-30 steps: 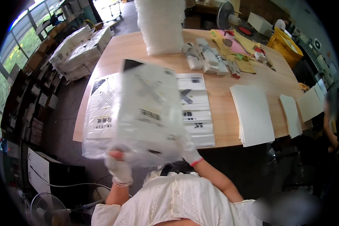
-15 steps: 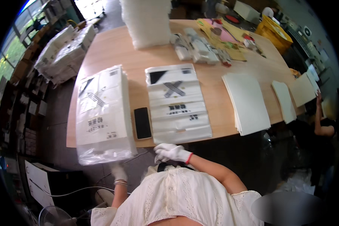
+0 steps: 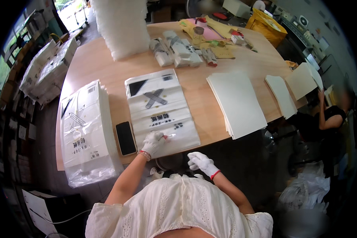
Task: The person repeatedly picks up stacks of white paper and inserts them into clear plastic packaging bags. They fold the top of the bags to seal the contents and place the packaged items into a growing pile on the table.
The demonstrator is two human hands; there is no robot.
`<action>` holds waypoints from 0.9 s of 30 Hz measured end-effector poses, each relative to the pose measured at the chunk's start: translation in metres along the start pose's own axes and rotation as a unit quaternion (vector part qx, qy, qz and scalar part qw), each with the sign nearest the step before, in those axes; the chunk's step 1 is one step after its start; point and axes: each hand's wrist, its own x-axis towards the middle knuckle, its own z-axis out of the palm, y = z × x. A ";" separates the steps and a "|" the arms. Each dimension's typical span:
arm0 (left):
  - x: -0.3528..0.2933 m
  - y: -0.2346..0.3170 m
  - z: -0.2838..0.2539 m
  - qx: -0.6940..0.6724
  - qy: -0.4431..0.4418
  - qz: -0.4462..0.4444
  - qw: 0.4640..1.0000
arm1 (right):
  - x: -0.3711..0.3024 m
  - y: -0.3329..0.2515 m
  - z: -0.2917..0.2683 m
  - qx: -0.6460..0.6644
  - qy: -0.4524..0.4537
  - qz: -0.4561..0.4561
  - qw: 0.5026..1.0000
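Observation:
A pile of flat printed plastic bags (image 3: 180, 115) lies near the table's front edge, with dark pencil drawings on the top one. My left hand (image 3: 151, 143), in a white knit glove, rests on the lower part of the top bag. Its fingers are bent together on the film, which shines and creases by a reddish fingertip. Just off the front edge, in front of my body, my right hand (image 3: 202, 163) hangs in a white glove with a red cuff. Its fingers are curled, and nothing shows in them. A black phone (image 3: 126, 139) lies left of the bags.
At the left stands a tall stack of filled paper packs (image 3: 89, 135). White sheets (image 3: 240, 103) and smaller card piles (image 3: 281, 95) lie to the right. Behind are wrapped bundles (image 3: 178, 45) and a tall white stack (image 3: 121, 27). A co-worker's arm (image 3: 325, 115) is at the right.
My left hand has come up from below the table edge at the left onto the bag pile. My right hand has shifted right. The view has swung, moving the table leftward.

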 end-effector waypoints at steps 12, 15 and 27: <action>0.054 -0.001 -0.083 -0.681 0.156 -0.109 0.707 | 0.102 -0.075 0.026 -0.486 0.252 -0.372 0.750; 0.059 0.021 -0.097 -0.570 0.117 -0.129 0.803 | 0.066 -0.105 0.066 -0.400 0.248 -0.589 0.657; 0.024 0.088 -0.122 -0.035 0.115 0.094 0.988 | 0.027 -0.102 0.018 -0.498 0.107 -0.301 0.806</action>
